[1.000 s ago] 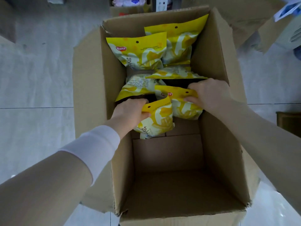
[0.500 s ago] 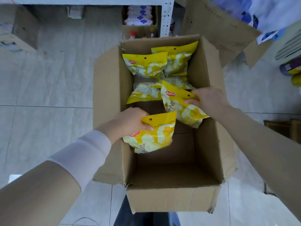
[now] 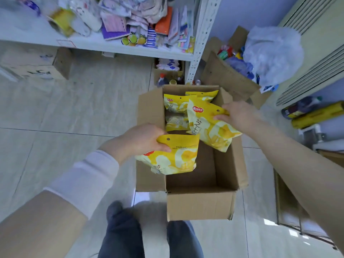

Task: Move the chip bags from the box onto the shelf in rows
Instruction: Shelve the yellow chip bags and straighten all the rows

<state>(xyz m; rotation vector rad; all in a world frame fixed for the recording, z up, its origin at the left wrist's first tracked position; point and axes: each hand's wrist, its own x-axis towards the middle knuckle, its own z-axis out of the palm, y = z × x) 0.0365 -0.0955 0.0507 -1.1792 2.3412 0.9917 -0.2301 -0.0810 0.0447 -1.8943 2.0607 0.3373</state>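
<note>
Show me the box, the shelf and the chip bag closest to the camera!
box point(image 3: 200, 203), head view, near front wall.
shelf point(image 3: 89, 41), head view, bare white board near its front edge.
closest chip bag point(image 3: 176, 157), head view, middle of its front.

Pale tiled floor point(image 3: 74, 108) carries open cardboard box point(image 3: 201, 203). Behind box: white shelf point(image 3: 93, 45), its board cluttered with stationery packs point(image 3: 115, 25). Just behind box, under shelf: small carton point(image 3: 157, 71) holding bottles. Far left of box: closed carton point(image 3: 33, 64). Right-behind box: second open carton point(image 3: 223, 77). Far right of box: yellow rolls point(image 3: 316, 116).
</note>
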